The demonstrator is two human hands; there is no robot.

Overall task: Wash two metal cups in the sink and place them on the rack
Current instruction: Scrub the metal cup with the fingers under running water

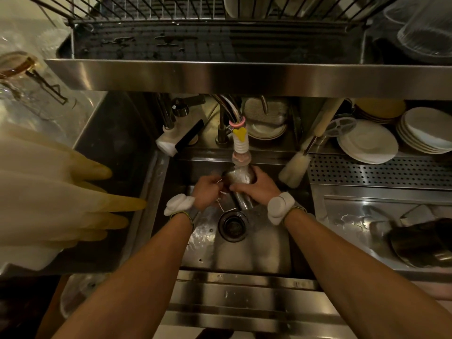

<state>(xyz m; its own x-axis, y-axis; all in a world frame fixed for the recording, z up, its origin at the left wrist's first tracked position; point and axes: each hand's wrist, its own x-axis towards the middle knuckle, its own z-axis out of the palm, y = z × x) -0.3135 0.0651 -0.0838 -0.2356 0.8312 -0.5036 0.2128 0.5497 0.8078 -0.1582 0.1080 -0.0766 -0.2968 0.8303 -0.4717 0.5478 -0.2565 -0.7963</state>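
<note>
Your right hand (pixel 259 187) has its grip closed around a metal cup (pixel 238 176), fingers wrapped over the body, holding it directly beneath the ribbed faucet nozzle (pixel 241 152). This is at about 12 o'clock in the sink (pixel 256 250). Your left hand (pixel 208 194) sits at the cup's 9 o'clock side with its fingers curled in tight. A thin bit of metal shows at the fingertips, but you cannot tell whether that grip is pinching it or only resting against the cup.

A second metal cup (pixel 241 203) lies on its side on the sink floor just under your hands, its squared handle (pixel 226 204) pointing toward 9 o'clock. The drain (pixel 232 226) is just beside it at 6 o'clock. The sink floor around it is wet.

A bottle brush (pixel 293 170) leans over the sink's rim at 2 o'clock. Stacked white plates (pixel 367 143) sit further out on the surface at 2 o'clock, beyond a perforated metal panel (pixel 379 171). Pale rubber gloves (pixel 61 192) hang at 9 o'clock, well apart from the sink.

The rack (pixel 195 42) runs across the top at 12 o'clock, above the faucet, with a wet tray under its wires and clear glasses (pixel 425 33) at its 3 o'clock end. Both your wrists carry white padded bands (pixel 281 206).
</note>
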